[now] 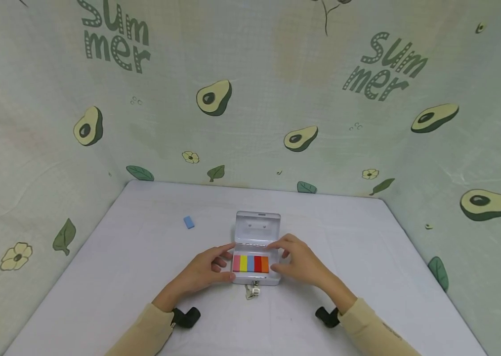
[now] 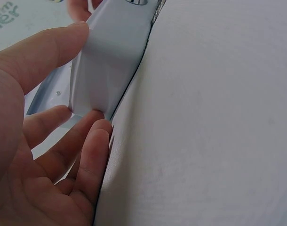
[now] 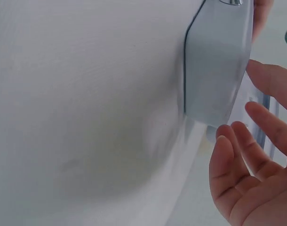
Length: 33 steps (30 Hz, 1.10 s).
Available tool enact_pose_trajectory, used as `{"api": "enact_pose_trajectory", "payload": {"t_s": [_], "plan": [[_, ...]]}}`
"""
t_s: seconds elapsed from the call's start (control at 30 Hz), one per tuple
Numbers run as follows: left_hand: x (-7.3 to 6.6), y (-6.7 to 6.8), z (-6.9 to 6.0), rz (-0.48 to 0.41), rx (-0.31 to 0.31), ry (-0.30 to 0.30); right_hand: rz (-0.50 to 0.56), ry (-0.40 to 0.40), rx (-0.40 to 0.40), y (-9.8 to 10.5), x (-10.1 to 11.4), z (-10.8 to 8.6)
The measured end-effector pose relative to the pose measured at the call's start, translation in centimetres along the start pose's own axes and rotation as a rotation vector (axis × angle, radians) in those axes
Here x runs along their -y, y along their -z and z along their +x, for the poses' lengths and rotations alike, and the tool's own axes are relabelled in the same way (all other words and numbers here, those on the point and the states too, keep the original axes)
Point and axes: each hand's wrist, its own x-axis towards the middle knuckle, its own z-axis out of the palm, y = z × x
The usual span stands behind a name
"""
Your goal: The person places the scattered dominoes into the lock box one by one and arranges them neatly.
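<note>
A small pale metal cash box (image 1: 256, 279) stands on the table with its lid (image 1: 257, 228) raised at the back. Inside lies a row of coloured blocks (image 1: 251, 264): pink, yellow, blue, red and orange. The left hand (image 1: 208, 267) grips the box's left side, thumb at the front corner and fingers at the side and back. Over the right side is the right hand (image 1: 299, 260), fingers spread and loosely bent; its thumb (image 3: 270, 80) meets the rim in the right wrist view. A lock with keys (image 1: 252, 290) hangs at the box's front.
A blue block (image 1: 188, 222) lies alone on the white tabletop (image 1: 344, 232), behind and left of the box. Cloth walls (image 1: 250, 99) printed with avocados and leaves enclose the table at the back and both sides.
</note>
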Motion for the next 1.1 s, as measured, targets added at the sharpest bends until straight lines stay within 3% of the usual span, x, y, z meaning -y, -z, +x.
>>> {"api": "enact_pose_trajectory", "payload": {"t_s": [0.23,0.77,1.1], "plan": [[0.1,0.0,0.1,0.005,-0.004,-0.001,0.063,-0.011,-0.018,0.3,-0.5,-0.4],[0.2,-0.1,0.2,0.02,-0.002,-0.007,0.206,-0.145,-0.015,-0.1,-2.5,-1.3],[0.4,-0.1,0.1,0.008,0.003,-0.004,0.467,-0.219,0.06,-0.6,-2.9,-2.0]]}}
